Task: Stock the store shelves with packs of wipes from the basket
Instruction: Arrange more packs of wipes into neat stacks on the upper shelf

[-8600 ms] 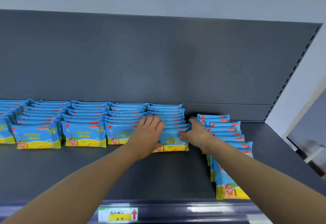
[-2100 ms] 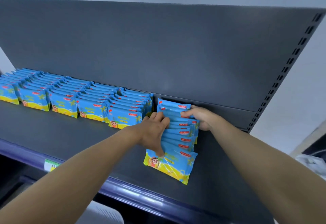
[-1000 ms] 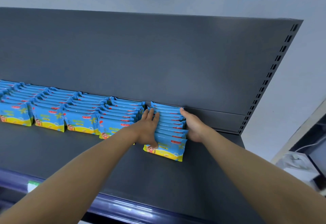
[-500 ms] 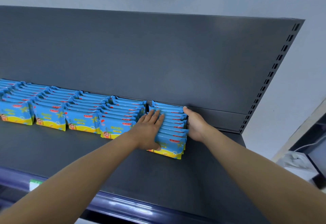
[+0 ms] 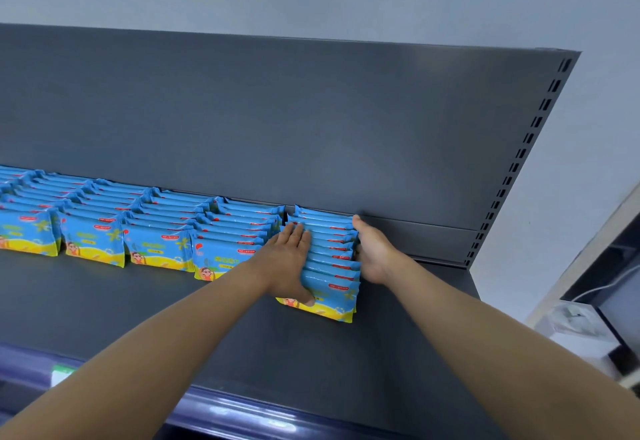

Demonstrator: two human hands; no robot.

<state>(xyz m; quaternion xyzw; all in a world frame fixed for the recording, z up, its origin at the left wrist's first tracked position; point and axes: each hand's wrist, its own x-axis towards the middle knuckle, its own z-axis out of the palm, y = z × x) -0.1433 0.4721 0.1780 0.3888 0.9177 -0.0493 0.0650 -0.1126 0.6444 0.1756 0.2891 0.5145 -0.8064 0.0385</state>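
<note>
A row of blue and yellow wipe packs (image 5: 332, 266) stands front to back on the dark grey shelf (image 5: 173, 308), at the right end of several such rows (image 5: 156, 228). My left hand (image 5: 289, 263) lies flat with straight fingers on the row's left side, the thumb across the front pack. My right hand (image 5: 372, 252) presses flat against the row's right side, its fingertips near the back panel. The basket is out of view.
The grey back panel (image 5: 311, 127) rises behind the rows, with a slotted upright (image 5: 519, 155) at its right end. Bare shelf lies right of the hands. A blue shelf rail with a green price tag (image 5: 60, 375) runs along the front. Blurred white equipment (image 5: 585, 328) stands at far right.
Both hands stay on the same row; the row has been squared up and pushed back closer to the panel, its front pack now more upright. The camera view has shifted slightly.
</note>
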